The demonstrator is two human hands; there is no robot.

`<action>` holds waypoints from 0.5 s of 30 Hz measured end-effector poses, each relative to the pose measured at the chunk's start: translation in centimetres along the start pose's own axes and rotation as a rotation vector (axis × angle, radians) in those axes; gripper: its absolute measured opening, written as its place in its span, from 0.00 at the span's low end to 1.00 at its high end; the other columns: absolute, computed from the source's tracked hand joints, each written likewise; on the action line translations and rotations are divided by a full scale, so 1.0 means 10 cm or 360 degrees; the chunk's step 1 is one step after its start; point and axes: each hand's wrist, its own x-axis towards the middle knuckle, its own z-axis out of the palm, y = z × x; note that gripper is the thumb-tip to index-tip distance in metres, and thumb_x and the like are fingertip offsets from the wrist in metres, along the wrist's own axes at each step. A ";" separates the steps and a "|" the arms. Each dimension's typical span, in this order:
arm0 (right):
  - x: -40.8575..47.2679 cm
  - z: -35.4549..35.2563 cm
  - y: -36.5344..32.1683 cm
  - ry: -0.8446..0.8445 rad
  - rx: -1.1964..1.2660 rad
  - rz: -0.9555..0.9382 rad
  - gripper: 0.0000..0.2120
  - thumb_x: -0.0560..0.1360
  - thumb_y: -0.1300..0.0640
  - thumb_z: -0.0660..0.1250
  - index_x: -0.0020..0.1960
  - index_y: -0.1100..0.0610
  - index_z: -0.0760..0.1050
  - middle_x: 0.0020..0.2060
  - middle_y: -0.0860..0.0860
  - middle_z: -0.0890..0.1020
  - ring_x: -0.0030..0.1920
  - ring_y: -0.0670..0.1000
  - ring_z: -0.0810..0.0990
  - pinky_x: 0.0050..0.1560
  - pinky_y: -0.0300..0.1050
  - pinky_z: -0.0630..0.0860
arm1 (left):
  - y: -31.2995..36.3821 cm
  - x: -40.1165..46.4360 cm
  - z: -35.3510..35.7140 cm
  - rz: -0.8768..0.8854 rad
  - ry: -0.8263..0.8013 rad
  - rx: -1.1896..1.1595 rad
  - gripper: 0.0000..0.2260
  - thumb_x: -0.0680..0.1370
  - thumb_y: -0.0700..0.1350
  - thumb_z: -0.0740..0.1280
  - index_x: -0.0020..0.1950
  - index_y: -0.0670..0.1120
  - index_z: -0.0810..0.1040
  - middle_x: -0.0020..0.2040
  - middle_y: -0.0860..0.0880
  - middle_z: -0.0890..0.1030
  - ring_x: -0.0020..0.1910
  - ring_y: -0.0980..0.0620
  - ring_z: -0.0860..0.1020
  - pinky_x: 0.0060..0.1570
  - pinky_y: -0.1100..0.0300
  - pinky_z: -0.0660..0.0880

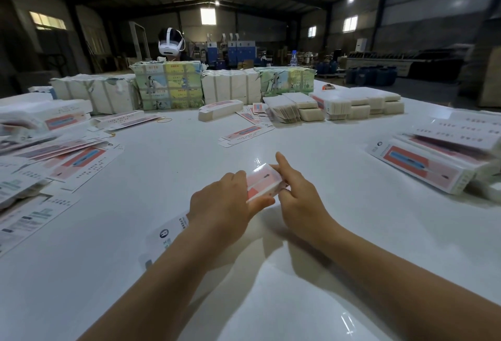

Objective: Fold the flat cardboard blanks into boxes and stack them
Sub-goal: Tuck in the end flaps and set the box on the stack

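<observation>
At the near middle of the glossy white surface [325,232], one thin printed carton [261,182] is being formed. It is gripped from the left by the left hand [219,210], whose thumb is pressed along its near edge. On the right it is pinched by the curled fingers [284,194] of the right hand [301,205], whose forefinger is held straight.

The task is judged to be partly done. Folded boxes [423,167] are stacked at the right edge, while many flat blanks [81,162] are left scattered on the left, and one blank [245,133] lies alone beyond the hands. Tied bundles [168,86] are ranged along the far side, unopened.

The card appears light, smooth and slightly shiny, printed pink and white, with crisp creases and long rectangular panels. Another white printed piece [165,235] is partly hidden beneath the left forearm.
</observation>
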 end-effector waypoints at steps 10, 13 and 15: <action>0.05 0.00 0.06 0.0062 0.0362 0.0163 0.32 0.77 0.52 0.63 0.76 0.44 0.53 0.72 0.46 0.65 0.70 0.46 0.64 0.68 0.43 0.61 | -0.04 0.01 -0.01 -0.0007 -0.0007 0.0046 0.24 0.71 0.72 0.53 0.53 0.54 0.67 0.49 0.55 0.75 0.41 0.51 0.72 0.39 0.56 0.71; 0.11 -0.09 0.10 0.0207 0.0671 0.0511 0.42 0.70 0.47 0.70 0.77 0.42 0.49 0.74 0.45 0.60 0.69 0.48 0.64 0.63 0.47 0.64 | -0.02 0.00 -0.04 -0.0024 0.0061 0.0023 0.25 0.72 0.71 0.53 0.56 0.53 0.68 0.50 0.55 0.75 0.40 0.52 0.70 0.37 0.57 0.69; 0.15 -0.10 0.11 0.0122 0.1204 0.0798 0.41 0.71 0.55 0.72 0.76 0.47 0.52 0.66 0.52 0.72 0.59 0.51 0.75 0.51 0.46 0.73 | 0.01 -0.01 -0.04 -0.0021 0.0083 0.0032 0.25 0.72 0.71 0.54 0.56 0.53 0.68 0.51 0.55 0.75 0.40 0.53 0.69 0.36 0.57 0.67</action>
